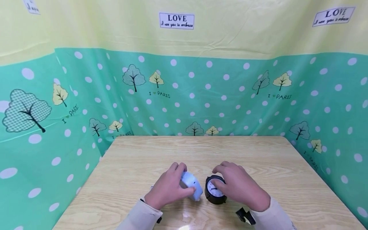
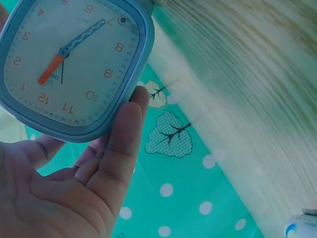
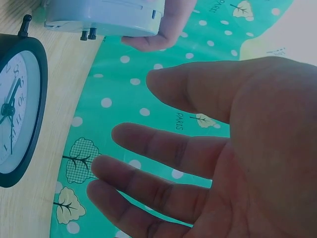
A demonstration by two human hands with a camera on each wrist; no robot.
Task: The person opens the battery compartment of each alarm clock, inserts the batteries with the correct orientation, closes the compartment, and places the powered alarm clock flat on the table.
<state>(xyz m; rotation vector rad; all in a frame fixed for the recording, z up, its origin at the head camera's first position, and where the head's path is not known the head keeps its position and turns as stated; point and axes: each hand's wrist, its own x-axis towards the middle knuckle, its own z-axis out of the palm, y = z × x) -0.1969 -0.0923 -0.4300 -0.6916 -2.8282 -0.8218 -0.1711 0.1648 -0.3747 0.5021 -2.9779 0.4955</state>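
A light blue alarm clock (image 1: 192,185) with a rounded square face is gripped in my left hand (image 1: 172,187), thumb on one side and fingers on the other. Its dial (image 2: 74,64) has orange numerals, an orange hour hand and a blue minute hand. Just to its right is a round black alarm clock (image 1: 215,198) with a white dial, standing on the table. Over this one my right hand (image 1: 237,183) hovers with spread, loosely bent fingers. In the right wrist view, a gap separates those fingers (image 3: 163,146) from the black clock (image 3: 39,124).
Both clocks are near the front of the wood-grain table (image 1: 201,153). A green and yellow patterned curtain (image 1: 207,95) encloses its back and sides. Part of a white and blue object (image 2: 302,225) shows at the corner of the left wrist view. A black wrist mount (image 1: 245,216) hangs by the right sleeve.
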